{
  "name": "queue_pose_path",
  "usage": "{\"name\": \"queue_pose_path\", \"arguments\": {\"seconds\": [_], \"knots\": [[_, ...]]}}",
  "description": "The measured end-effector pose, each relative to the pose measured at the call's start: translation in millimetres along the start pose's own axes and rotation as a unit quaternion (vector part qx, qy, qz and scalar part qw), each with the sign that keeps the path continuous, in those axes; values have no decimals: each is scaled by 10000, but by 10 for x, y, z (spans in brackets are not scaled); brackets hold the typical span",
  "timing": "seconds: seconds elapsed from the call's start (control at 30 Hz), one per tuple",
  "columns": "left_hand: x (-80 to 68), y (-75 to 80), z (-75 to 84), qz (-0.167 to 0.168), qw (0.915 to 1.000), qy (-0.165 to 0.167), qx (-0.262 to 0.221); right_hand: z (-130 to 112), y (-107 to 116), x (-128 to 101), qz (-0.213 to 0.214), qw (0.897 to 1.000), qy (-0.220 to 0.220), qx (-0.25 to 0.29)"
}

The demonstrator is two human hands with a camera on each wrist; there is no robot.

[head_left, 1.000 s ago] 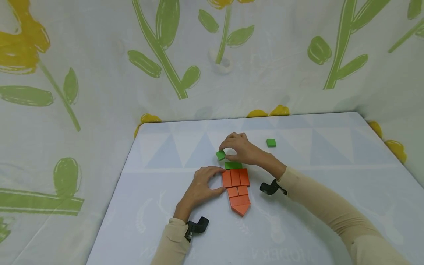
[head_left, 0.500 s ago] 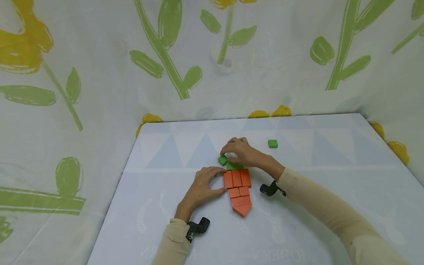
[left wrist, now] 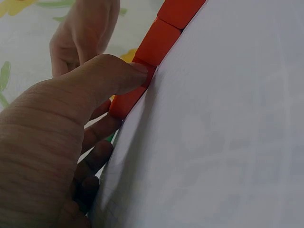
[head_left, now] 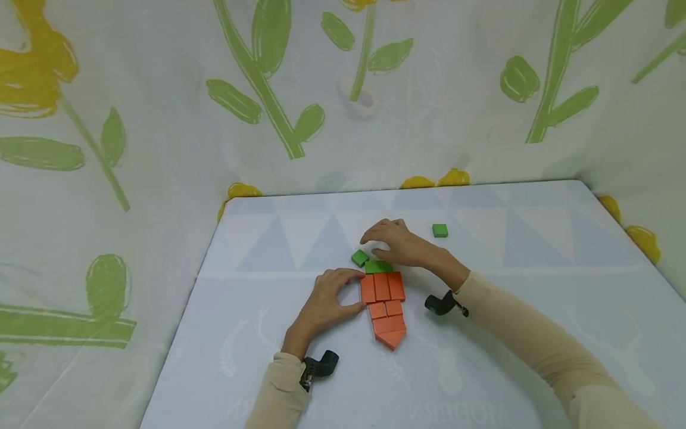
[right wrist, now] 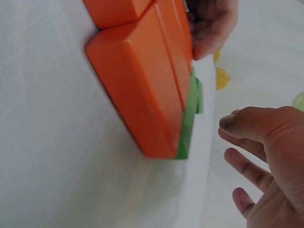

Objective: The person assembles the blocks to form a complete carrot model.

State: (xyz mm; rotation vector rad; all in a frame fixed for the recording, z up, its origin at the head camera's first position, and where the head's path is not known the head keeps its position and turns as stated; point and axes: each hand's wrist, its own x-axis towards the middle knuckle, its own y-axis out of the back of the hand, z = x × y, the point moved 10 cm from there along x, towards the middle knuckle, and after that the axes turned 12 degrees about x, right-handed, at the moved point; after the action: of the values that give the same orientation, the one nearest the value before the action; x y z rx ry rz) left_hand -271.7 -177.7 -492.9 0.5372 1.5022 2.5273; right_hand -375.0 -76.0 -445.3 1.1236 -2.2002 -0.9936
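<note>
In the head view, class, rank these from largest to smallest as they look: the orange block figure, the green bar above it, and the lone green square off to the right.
1. orange block figure: clearly largest.
2. green bar: partly hidden under the right hand, so its full size is uncertain.
3. lone green square: smallest, though it lies farther from the camera.

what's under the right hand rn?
The right hand hovers open above the long green block topping the orange blocks. The small green square lies just clear. The block's far edge is covered.
</note>
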Motion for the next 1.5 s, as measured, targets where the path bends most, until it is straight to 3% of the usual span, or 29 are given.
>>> {"name": "queue_pose_path", "arguments": {"seconds": [0.23,0.47,0.73,1.07,1.5], "knots": [[-19,18,-44,-5,10000,94,17,143,394,-207,792,9964,-258,-157],[-50,24,-83,-9,9999,140,18,515,587,-445,1153,9898,-819,-194],[-76,-6,-94,-158,9996,238,-15,862,715,-690,1351,9811,-1363,-235],[-56,4,-61,21,9999,114,-128,1114,783,-913,1317,9734,-1857,-249],[-17,-3,12,-17,9999,71,-88,1144,813,-1051,1636,9712,-1726,-112]]}}
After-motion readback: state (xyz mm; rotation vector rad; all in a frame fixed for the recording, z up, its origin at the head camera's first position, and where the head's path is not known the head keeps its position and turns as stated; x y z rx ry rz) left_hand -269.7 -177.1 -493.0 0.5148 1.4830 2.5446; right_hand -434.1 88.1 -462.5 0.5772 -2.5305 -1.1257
